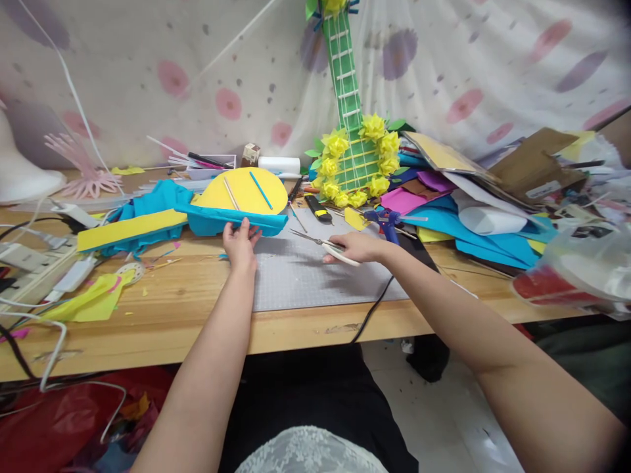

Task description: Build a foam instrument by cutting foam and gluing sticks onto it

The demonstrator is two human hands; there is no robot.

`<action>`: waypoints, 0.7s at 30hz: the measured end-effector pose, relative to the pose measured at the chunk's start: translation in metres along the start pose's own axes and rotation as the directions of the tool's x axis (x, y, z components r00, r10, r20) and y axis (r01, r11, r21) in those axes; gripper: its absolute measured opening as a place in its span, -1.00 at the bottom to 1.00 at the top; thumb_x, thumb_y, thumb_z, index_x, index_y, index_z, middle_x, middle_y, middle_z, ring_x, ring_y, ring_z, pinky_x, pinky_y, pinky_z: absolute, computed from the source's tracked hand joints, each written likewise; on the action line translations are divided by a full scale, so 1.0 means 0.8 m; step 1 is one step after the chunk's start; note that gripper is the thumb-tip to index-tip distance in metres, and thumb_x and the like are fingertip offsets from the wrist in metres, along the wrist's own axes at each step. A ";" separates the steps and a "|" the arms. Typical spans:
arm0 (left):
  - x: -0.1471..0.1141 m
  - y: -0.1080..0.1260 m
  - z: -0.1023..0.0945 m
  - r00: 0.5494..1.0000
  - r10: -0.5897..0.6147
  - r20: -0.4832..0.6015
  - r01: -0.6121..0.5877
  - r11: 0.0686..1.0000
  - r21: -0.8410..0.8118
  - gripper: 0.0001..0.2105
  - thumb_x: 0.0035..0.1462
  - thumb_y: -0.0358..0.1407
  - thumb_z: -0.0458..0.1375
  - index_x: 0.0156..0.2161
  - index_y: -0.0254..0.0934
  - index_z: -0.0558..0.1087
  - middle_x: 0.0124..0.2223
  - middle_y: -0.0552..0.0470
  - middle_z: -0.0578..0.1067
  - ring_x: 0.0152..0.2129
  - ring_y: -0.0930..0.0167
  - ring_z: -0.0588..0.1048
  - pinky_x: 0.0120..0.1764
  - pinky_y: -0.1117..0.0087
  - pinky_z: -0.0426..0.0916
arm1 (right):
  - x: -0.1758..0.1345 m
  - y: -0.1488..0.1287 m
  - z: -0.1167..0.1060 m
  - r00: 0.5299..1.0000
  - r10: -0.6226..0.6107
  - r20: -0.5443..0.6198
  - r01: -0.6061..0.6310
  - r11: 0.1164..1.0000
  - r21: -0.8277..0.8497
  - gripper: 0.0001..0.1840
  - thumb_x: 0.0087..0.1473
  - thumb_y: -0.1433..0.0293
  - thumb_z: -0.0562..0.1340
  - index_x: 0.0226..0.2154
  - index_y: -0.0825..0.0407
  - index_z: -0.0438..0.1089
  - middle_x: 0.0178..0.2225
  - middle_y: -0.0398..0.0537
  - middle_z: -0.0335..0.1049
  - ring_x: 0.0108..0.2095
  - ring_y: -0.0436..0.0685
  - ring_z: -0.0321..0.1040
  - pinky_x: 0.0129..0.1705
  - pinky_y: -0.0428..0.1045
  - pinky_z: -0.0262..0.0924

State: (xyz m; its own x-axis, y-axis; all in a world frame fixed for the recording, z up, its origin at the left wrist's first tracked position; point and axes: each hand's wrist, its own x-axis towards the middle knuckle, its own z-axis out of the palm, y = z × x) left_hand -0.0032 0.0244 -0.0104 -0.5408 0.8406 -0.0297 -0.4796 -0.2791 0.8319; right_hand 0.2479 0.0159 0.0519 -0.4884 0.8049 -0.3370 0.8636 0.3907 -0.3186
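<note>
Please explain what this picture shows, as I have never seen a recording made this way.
There is no machine here: you see a person's own two bare hands. The only picture comes from a camera worn on the head, looking forward and down, so the forearms reach in from the bottom.

The right hand holds scissors with white handles, pointing left. The left hand touches the blue side of a yellow guitar-shaped craft piece; whether it grips it is hard to tell.

On the wooden table lie a grey cutting mat and, beyond the right hand, a blue glue gun. To the right is a pile of coloured sheets. Behind stands a green guitar with yellow flowers.
</note>
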 end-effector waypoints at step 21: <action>-0.014 -0.004 0.012 0.997 -0.044 0.067 0.040 0.998 0.050 -0.68 -0.18 -0.27 0.27 -0.27 -0.22 0.30 -0.44 0.15 0.42 -0.57 0.52 0.47 -0.30 0.37 0.41 | 0.028 -0.022 -0.016 0.941 -0.185 0.282 0.052 0.906 0.420 -0.37 -0.19 -0.19 0.07 -0.48 0.07 0.24 -0.55 -0.15 0.29 -0.58 -0.07 0.22 -0.50 -0.12 0.12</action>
State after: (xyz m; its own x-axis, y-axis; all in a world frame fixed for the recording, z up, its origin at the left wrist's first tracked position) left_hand 0.0111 0.0203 -0.0078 -0.4718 0.8812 -0.0289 -0.4663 -0.2215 0.8565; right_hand 0.2235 0.0328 0.0610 -0.6548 0.5594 -0.5082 0.7047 0.2086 -0.6782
